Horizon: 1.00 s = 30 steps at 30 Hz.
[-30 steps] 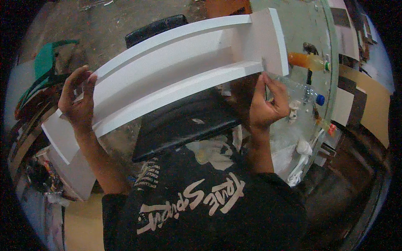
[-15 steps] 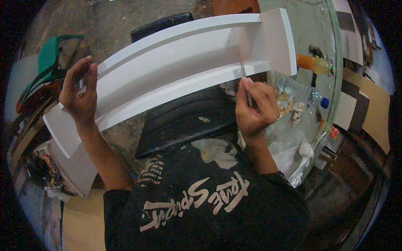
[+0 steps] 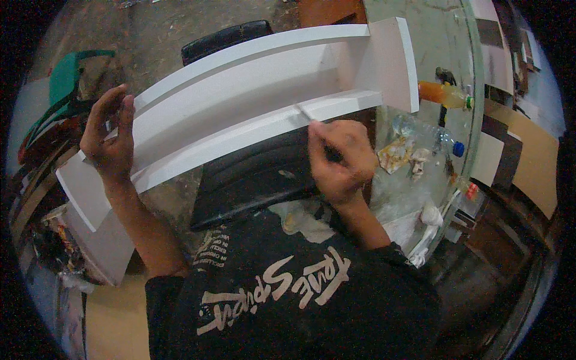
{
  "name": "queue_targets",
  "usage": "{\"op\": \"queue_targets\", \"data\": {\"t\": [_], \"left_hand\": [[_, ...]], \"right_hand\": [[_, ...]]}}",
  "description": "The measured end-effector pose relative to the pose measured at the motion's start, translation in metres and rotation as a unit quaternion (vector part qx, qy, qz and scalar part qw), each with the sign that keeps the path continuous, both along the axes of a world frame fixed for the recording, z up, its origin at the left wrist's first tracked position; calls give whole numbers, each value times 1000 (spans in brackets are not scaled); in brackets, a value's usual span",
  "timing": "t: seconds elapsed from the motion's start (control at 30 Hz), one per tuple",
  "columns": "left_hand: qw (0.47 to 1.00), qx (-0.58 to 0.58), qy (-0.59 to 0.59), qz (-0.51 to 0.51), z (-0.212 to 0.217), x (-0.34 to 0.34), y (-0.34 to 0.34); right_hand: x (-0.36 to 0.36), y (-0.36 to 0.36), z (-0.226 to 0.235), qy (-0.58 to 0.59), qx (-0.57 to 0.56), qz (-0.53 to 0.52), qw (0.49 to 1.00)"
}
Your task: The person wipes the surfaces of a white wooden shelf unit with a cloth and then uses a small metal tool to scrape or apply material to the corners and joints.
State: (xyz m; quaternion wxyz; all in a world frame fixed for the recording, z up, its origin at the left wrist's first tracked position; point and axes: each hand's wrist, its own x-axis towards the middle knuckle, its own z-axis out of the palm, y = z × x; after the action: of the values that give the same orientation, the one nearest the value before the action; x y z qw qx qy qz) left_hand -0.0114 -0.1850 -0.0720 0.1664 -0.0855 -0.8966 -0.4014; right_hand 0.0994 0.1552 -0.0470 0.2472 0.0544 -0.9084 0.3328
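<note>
A long white shelf-like piece (image 3: 240, 99) of boards lies at a slant in front of me, with a raised end panel (image 3: 393, 66) at its right. My right hand (image 3: 345, 159) pinches a thin stick-like tool (image 3: 304, 113), blurred, its tip over the near white rail (image 3: 258, 123). I cannot tell whether the tip touches the rail. My left hand (image 3: 111, 138) is at the left part of the piece, fingers curled up with the thumb opposite. Something small and greyish seems to sit between them, too unclear to name.
A black padded seat (image 3: 258, 174) is under the near rail. On the glass-topped table (image 3: 414, 198) at right lie a bottle of orange liquid (image 3: 441, 93), a clear bottle with a blue cap (image 3: 441, 141) and crumpled scraps. A green chair (image 3: 66, 81) stands far left.
My right hand has moved left along the near rail with the tool, away from the right end panel. The left hand keeps its pose; the whole view has shifted slightly.
</note>
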Motion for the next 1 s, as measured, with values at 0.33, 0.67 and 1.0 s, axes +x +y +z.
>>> {"op": "queue_targets", "data": {"t": [0.33,0.67,1.0], "left_hand": [[998,32,-52,7,-2,-3,2],[997,-58,48,8,3,5,-6],[983,-159,-94,-18,27,99,71]], "right_hand": [[4,58,8,-31,81,-226,970],[-1,76,-6,63,156,-213,963],[-11,19,9,36,-77,-188,979]]}}
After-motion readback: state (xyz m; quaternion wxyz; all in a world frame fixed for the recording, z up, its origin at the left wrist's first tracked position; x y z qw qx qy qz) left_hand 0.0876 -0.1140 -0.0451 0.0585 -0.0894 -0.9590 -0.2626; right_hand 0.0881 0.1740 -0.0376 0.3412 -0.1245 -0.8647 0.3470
